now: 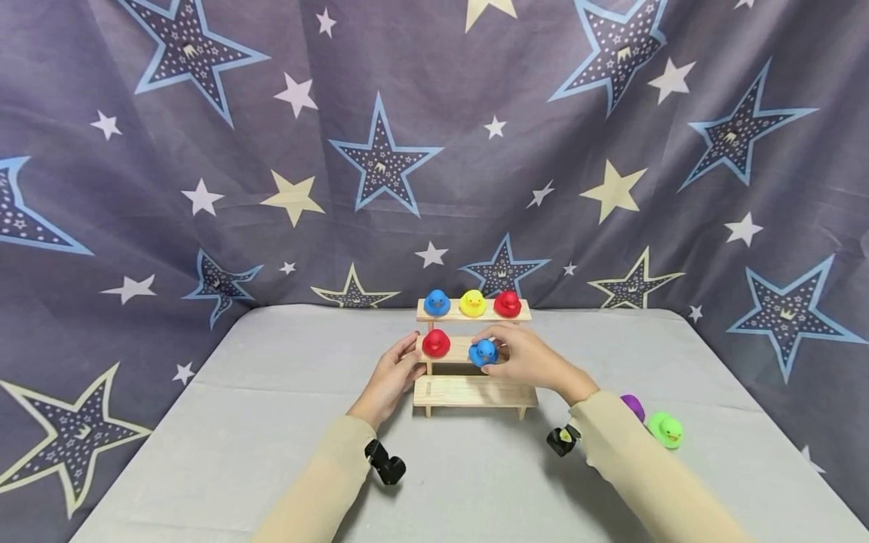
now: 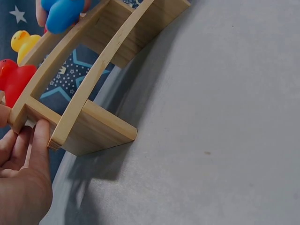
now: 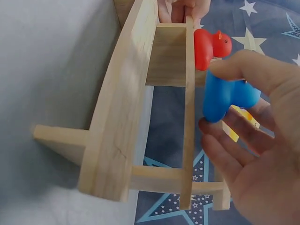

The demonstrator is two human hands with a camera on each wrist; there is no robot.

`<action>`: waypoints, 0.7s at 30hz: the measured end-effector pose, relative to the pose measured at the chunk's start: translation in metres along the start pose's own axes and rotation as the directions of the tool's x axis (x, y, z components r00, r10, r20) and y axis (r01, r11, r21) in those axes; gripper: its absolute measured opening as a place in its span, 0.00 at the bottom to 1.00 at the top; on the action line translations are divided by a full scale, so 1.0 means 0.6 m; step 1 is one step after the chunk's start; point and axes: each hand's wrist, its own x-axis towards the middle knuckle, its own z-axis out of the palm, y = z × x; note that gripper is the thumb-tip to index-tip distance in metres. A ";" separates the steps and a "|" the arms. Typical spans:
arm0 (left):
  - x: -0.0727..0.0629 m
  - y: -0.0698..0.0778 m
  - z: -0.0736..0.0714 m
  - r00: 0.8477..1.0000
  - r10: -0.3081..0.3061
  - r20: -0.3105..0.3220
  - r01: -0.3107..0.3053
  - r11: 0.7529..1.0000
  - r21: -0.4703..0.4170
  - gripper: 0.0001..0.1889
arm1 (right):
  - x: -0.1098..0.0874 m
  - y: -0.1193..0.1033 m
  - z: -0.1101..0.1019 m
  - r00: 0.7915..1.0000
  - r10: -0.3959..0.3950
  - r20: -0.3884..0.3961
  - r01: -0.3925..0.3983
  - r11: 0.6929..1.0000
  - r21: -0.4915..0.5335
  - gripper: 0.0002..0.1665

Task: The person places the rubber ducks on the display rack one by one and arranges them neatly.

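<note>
Wooden three-tiered stand (image 1: 475, 391): set on the pale grey surface (image 1: 468, 475), its steps rising towards the far side, so each row shows above the nearer one.
Top tier: a glossy blue toy duck (image 1: 437, 303) left, a yellow toy duck (image 1: 473, 303) between, a red toy duck (image 1: 507, 305) right, all facing near, seemingly for display.
Middle tier: a second red toy duck (image 1: 436, 344) sits at the left.
Right hand (image 1: 529, 354): grasps a second blue toy duck (image 1: 483, 352) between thumb and fingers, upright just above the middle tier, likely to keep its base free.
Left hand (image 1: 390, 375): grips the middle tier's left end, probably to steady it.
Right side: a purple toy (image 1: 634, 406), partly hidden by the sleeve (image 1: 641, 467), lies beside a lime-green toy duck (image 1: 666, 430).
</note>
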 end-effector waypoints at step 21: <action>-0.001 0.002 0.001 1.000 0.006 0.006 -0.006 1.000 0.002 0.28 | 0.032 0.018 0.018 0.996 0.076 0.036 -0.078 0.995 0.069 0.29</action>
